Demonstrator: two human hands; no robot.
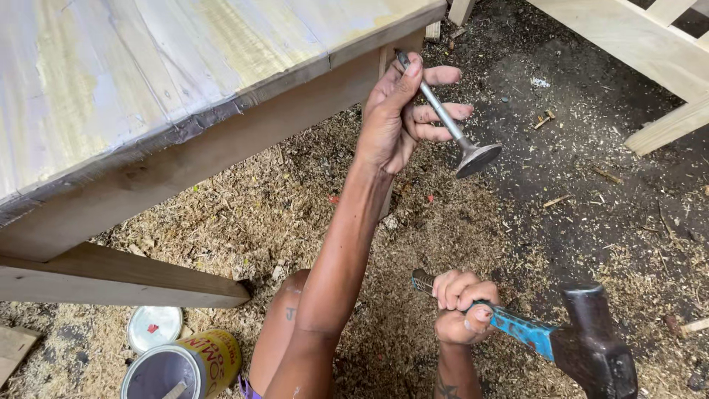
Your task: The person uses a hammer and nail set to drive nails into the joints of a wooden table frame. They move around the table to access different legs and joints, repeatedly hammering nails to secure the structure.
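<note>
Hammer [583, 343] in right hand [461, 307]

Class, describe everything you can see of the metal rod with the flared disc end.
The metal rod is grey, dull steel by its look: a slim straight stem widening into a round flat disc at its lower right end. It slants down to the right. The left hand pinches the stem, thumb near its upper tip, which sits by the wooden table's edge.

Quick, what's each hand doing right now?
Left hand: closed around a metal rod with a flared disc end, its tip against the wooden table's edge.
Right hand: closed around a blue-handled hammer.
</note>
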